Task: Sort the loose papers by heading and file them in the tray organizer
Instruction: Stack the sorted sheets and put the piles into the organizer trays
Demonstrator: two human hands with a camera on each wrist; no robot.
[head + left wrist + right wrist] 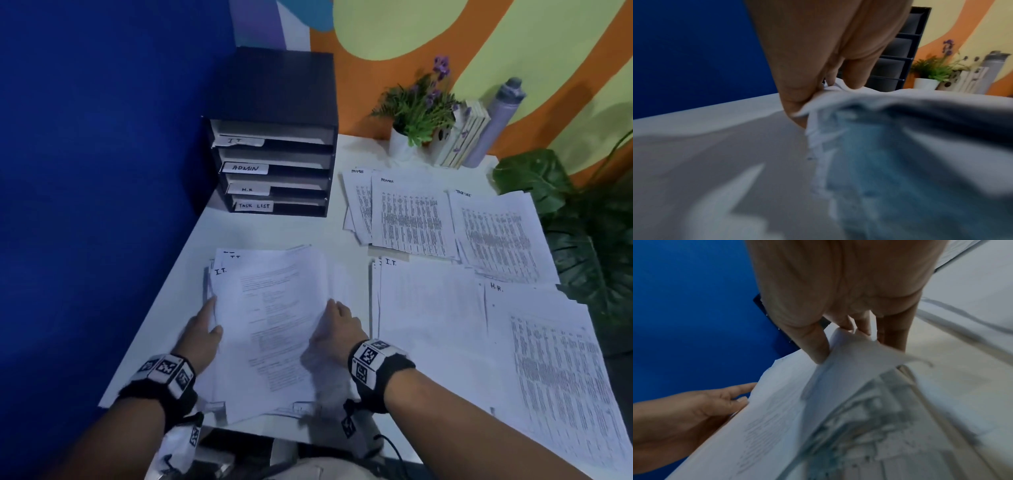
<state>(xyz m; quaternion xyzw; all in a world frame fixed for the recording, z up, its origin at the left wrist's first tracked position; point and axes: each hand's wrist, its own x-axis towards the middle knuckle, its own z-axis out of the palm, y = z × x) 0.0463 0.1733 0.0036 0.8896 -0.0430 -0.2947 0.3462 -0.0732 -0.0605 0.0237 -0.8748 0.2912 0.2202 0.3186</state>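
Gathering: I.T. stack [274, 318] on tabletop [294, 233].
Hands: left hand [202, 329] and right hand [337, 325] each pinch a stack edge.
Next, likely: square sheets, slide into tray organizer [274, 137] I.T. slot.

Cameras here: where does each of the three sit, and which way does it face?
Head: worn on the head, looking down at the white table, tray organizer and paper stack; both forearms, left hand and right hand show.
Left wrist: looks along the left hand's fingers at the stack's edge, the organizer beyond.
Right wrist: looks along the right hand's fingers lifting a sheet; the left hand shows too.
Shared: all three see the stack.
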